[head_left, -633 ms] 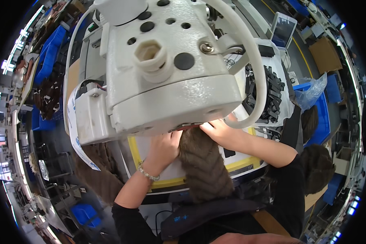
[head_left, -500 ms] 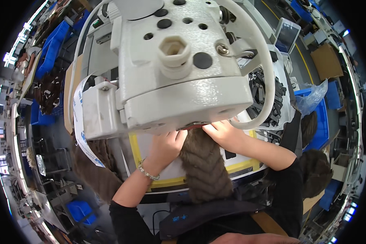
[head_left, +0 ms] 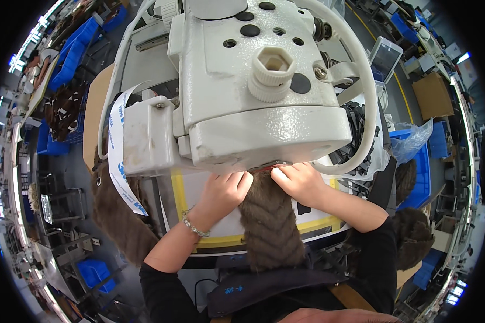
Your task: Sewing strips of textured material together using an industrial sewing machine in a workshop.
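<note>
A long strip of brown fur [head_left: 271, 226] with a chevron pattern runs from near my body to beneath the white sewing machine head [head_left: 269, 132]. On its left edge, my left hand [head_left: 226, 194] is closed, fingers curled against the fur close under the machine. My right hand [head_left: 302, 184] grips the opposite edge at about the same distance in. The machine hides the fur's far end, the needle area and some of my fingertips. Beneath the strip lies a white work surface [head_left: 221, 229] bordered with yellow tape [head_left: 320, 222].
More brown fur [head_left: 121, 220] hangs at the left of the table, and further pieces [head_left: 412, 237] lie at the right. Many small black parts [head_left: 355, 134] are piled behind my right hand. A white printed tape [head_left: 118, 153] dangles from the machine's left; a blue bin [head_left: 419, 180] stands right.
The view has shifted, so the machine appears farther right. Both hands stay at the fur's edges under the machine, with only slight movement; the strip's near end sits slightly more to the left.
</note>
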The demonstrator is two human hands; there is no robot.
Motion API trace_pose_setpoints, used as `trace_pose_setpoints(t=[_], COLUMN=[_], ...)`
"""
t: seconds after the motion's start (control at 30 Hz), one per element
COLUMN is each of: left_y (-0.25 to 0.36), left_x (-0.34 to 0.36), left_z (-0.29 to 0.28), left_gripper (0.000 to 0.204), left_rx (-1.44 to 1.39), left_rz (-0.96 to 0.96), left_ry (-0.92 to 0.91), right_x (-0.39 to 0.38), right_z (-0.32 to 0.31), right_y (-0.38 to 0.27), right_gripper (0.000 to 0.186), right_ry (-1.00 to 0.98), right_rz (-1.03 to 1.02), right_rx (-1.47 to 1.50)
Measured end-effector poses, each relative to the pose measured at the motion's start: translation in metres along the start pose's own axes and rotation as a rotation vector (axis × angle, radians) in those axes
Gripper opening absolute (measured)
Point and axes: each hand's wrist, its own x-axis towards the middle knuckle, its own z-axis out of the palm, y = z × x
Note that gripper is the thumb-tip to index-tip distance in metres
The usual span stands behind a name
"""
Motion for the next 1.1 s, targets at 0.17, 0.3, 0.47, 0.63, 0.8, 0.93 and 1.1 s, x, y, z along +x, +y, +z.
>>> trace_pose_setpoints(t=[0.17, 0.3, 0.47, 0.63, 0.8, 0.93, 1.1], left_y=[0.0009, 0.0036, 0.0039, 0.0027, 0.0048, 0.0049, 0.0046], left_x=[0.0054, 0.0008, 0.0045, 0.0033, 0.0047, 0.0053, 0.0037], left_z=[-0.0037, -0.0041, -0.0072, -0.0042, -0.0073, -0.0072, -0.0075], left_gripper=[0.008, 0.009, 0.011, 0.011, 0.011, 0.011, 0.01], left_rx=[-0.001, 0.014, 0.041, 0.008, 0.009, 0.008, 0.045], left_rz=[0.053, 0.045, 0.041, 0.031, -0.003, -0.001, -0.003], left_ry=[-0.039, -0.067, -0.072, -0.021, -0.074, -0.087, -0.087], right_x=[-0.0005, 0.0041, 0.0027, 0.0051, 0.0057, 0.0036, -0.0011], right_z=[0.0, -0.0046, -0.0065, -0.0069, -0.0077, -0.0071, -0.0068], right_y=[0.0019, 0.0017, 0.0019, 0.0015, 0.0012, 0.0031, 0.0021], right_gripper=[0.019, 0.019, 0.019, 0.018, 0.015, 0.017, 0.02], right_ry=[0.024, 0.006, -0.031, -0.035, -0.044, -0.061, -0.104], right_rz=[0.01, 0.0, 0.021, 0.032, 0.047, 0.046, 0.049], right_rx=[0.0, 0.005, 0.007, 0.048, 0.051, 0.05, 0.036])
